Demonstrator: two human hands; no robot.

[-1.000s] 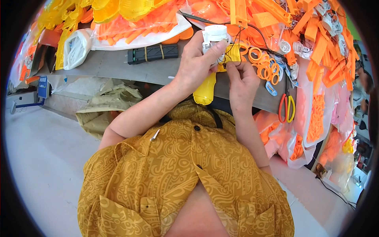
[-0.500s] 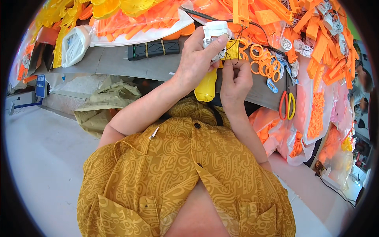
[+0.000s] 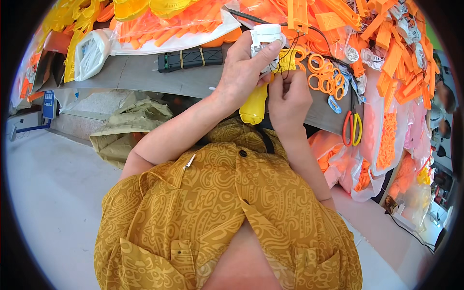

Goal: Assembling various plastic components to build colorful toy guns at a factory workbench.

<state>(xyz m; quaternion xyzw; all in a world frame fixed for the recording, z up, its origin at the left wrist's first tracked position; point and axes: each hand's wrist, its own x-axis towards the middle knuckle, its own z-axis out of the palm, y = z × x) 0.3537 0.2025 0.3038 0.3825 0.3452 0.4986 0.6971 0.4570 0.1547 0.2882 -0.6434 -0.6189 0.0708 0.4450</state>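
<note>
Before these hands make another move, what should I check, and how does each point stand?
1. Left hand gripping the white part: ok.
2. Right hand close by the thin dark wires: ok.
3. Wires firmly pinched: cannot tell; the right hand hides its grip.
4. Yellow casing joined to the white part: cannot tell; the left hand covers that spot.
5. Tool with red and yellow handles clear of both hands: ok.

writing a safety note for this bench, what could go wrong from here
The thin dark wires near the right hand might snag or pull loose while the left hand grips the white part. The tool with red and yellow handles sits at the table's edge and could get knocked off.
</note>
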